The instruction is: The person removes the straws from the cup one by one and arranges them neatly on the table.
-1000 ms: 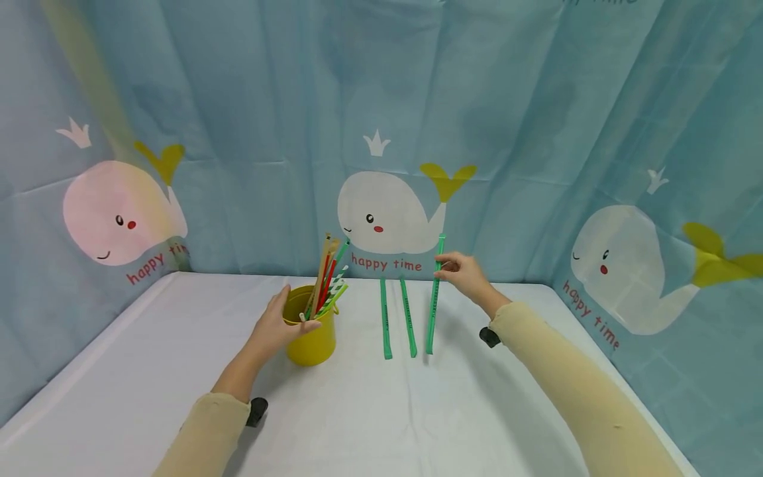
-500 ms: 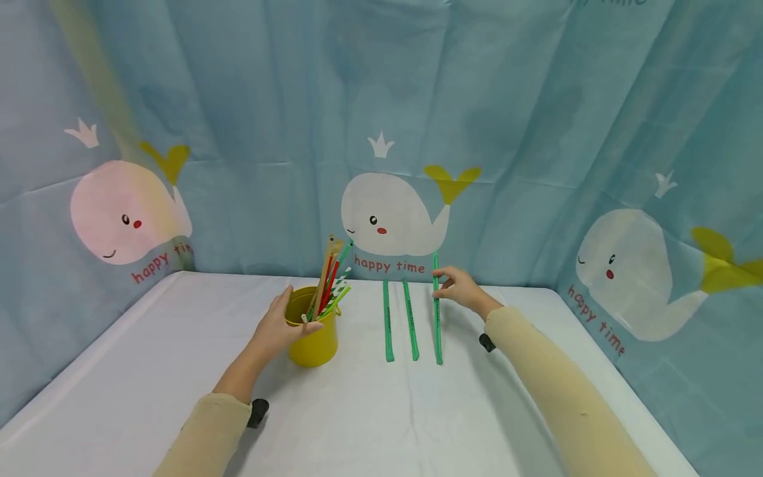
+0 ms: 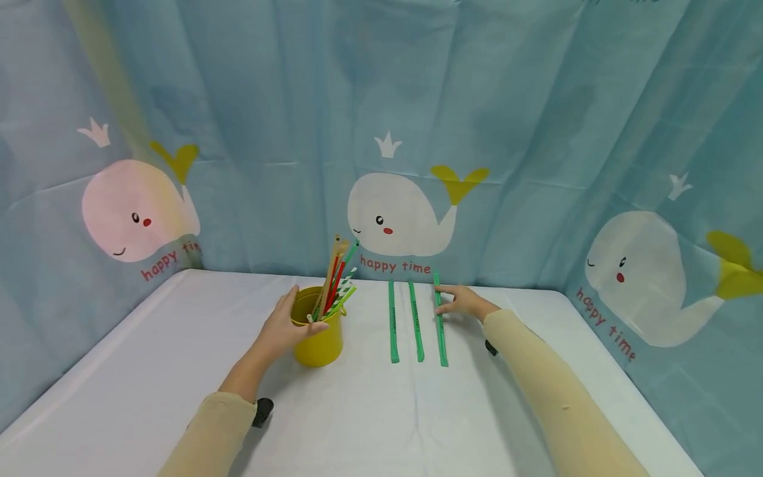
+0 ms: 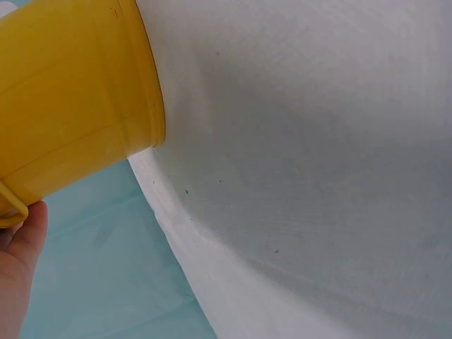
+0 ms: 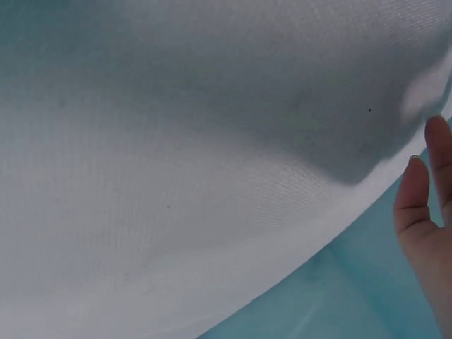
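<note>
My left hand (image 3: 285,324) holds a small yellow bucket (image 3: 318,350) by its rim, thumb at the front and fingers at the far side. In the left wrist view the bucket (image 4: 78,92) fills the upper left, with fingertips beside its handle loop. Several straws (image 3: 334,285), brown, red, green and striped, lean inside. Three long green wrapped straws lie side by side on the cloth: a left one (image 3: 393,331), a middle one (image 3: 416,324) and a right one (image 3: 442,338). My right hand (image 3: 467,303) is at the right straw's upper part, thumb and fingers spread apart.
A white cloth (image 3: 346,424) covers the table. Behind and beside it hangs a blue curtain (image 3: 268,132) printed with whales. The straws' far ends lie near the table's back edge.
My right hand has lowered the third green straw onto the cloth to the right of the other two, and its fingers have parted. The left hand stays on the bucket.
</note>
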